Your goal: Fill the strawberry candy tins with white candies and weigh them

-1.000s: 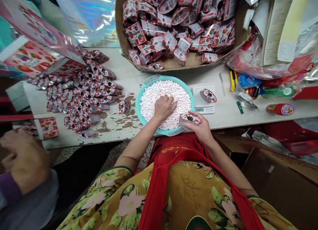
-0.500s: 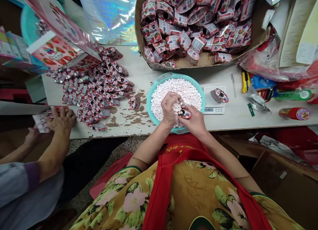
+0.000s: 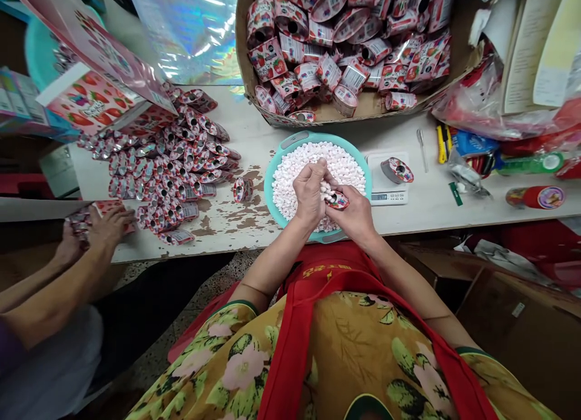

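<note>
A teal bowl (image 3: 276, 166) heaped with small white candies (image 3: 345, 163) stands at the table's near edge. Over its near side my right hand (image 3: 356, 217) holds a small strawberry-print container (image 3: 337, 200) with its round hole facing up. My left hand (image 3: 309, 193) is cupped right beside it with several white candies pinched at the fingertips, held against the container's hole. Both hands touch each other above the bowl.
A digital scale (image 3: 390, 195) right of the bowl carries another container (image 3: 396, 170). A cardboard box (image 3: 363, 108) of containers stands behind. Filled containers (image 3: 167, 166) lie heaped at left, where another person's hands (image 3: 102, 229) work. Pens, a cutter and bottles (image 3: 538, 196) lie right.
My left hand lifted from the candy heap with candies and met my right hand, which brought the container over the bowl. The person at left reached onto the table.
</note>
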### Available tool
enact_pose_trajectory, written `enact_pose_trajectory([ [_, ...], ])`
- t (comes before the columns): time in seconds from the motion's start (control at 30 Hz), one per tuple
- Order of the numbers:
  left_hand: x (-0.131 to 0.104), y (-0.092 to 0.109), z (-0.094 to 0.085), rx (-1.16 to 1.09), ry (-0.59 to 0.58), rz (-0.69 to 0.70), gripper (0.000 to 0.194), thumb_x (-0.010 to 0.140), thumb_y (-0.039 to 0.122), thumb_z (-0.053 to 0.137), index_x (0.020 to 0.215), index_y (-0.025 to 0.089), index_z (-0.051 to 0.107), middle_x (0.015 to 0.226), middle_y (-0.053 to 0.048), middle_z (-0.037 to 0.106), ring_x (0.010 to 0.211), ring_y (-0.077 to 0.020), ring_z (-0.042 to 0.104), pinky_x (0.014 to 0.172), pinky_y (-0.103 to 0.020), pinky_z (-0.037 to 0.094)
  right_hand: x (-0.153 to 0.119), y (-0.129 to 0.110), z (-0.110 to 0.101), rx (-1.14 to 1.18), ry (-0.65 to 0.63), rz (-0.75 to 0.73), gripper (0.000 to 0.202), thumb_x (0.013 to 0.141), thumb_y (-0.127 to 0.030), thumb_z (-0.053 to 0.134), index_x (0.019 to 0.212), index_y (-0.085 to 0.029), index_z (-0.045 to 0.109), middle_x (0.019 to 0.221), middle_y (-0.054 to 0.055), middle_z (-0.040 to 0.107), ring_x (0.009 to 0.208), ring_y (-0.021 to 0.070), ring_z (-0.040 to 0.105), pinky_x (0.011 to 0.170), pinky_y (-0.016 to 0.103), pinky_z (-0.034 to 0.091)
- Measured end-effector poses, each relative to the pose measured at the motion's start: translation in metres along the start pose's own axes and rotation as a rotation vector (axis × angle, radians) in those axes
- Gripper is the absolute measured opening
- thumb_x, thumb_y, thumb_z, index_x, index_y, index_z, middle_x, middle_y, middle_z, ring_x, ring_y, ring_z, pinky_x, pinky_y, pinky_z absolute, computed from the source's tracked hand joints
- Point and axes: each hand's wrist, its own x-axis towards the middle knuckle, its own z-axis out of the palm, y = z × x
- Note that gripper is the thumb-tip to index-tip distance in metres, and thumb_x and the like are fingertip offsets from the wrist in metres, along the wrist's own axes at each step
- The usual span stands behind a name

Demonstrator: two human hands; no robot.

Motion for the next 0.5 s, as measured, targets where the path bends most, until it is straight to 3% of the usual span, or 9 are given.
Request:
enact_pose_trajectory([
  [0.17, 0.0025, -0.0001, 0.0022, 0.02, -0.026, 0.035, 0.038, 0.077, 0.048, 0.081, 0.088, 0.02, 0.058, 0.055, 0.009, 0.051, 0.048, -0.0075, 0.054, 0.05, -0.021, 0.042, 0.002, -0.0012, -0.0016, 0.005, 0.032, -0.004, 0.027, 0.074, -0.027, 0.07, 0.101, -0.022, 0.068, 0.103, 0.006, 0.073, 0.096, 0.0273, 0.068, 0.083, 0.038, 0.052],
  [0.5, 0.0013, 0.0049, 0.01, 0.059, -0.014, -0.014, 0.034, 0.083, 0.049, 0.076, 0.09, 0.02, 0.061, 0.052, 0.009, 0.048, 0.048, -0.007, 0.055, 0.051, -0.019, 0.044, 0.0011, 0.0001, -0.0053, 0.051, 0.064, -0.011, 0.025, 0.073, -0.028, 0.07, 0.097, -0.023, 0.066, 0.099, 0.005, 0.073, 0.093, 0.0256, 0.068, 0.08, 0.036, 0.052],
])
